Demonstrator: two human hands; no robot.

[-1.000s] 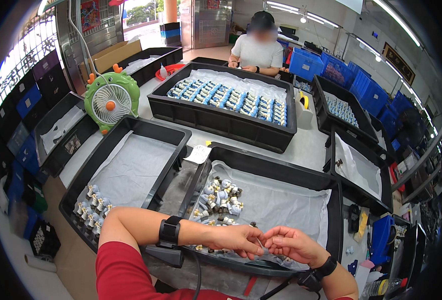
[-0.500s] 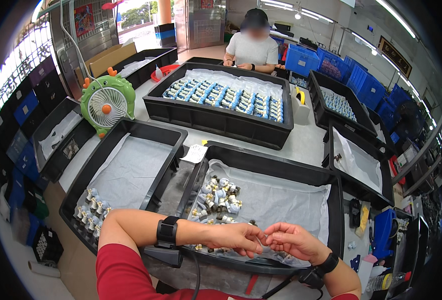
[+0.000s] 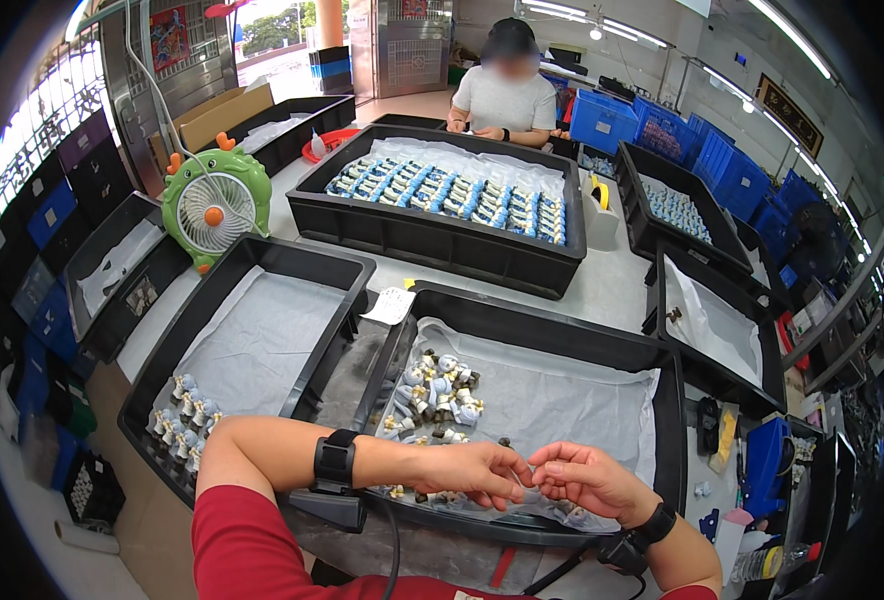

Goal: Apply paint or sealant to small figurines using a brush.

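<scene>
My left hand (image 3: 477, 474) and my right hand (image 3: 584, 482) meet fingertip to fingertip over the near edge of a black tray (image 3: 674, 440). Both have their fingers bent into a pinch; anything between them is too small or hidden to make out. Small figurines (image 3: 442, 388) in pale blue, white and dark brown lie in a loose heap in this tray's left part, some partly covered by my left hand and forearm. White lining paper (image 3: 572, 390) covers the tray's bottom.
Left of me, another lined black tray (image 3: 312, 375) holds upright figurines (image 3: 184, 415) in its near corner. Ahead, a large tray (image 3: 432, 238) carries rows of blue-and-white pieces. A green fan (image 3: 214, 205) stands at left; a tape dispenser (image 3: 602, 210) at right. Across sits a person (image 3: 507, 98).
Almost nothing differs; my right hand has shifted very slightly, its fingertips still at those of my left hand.
</scene>
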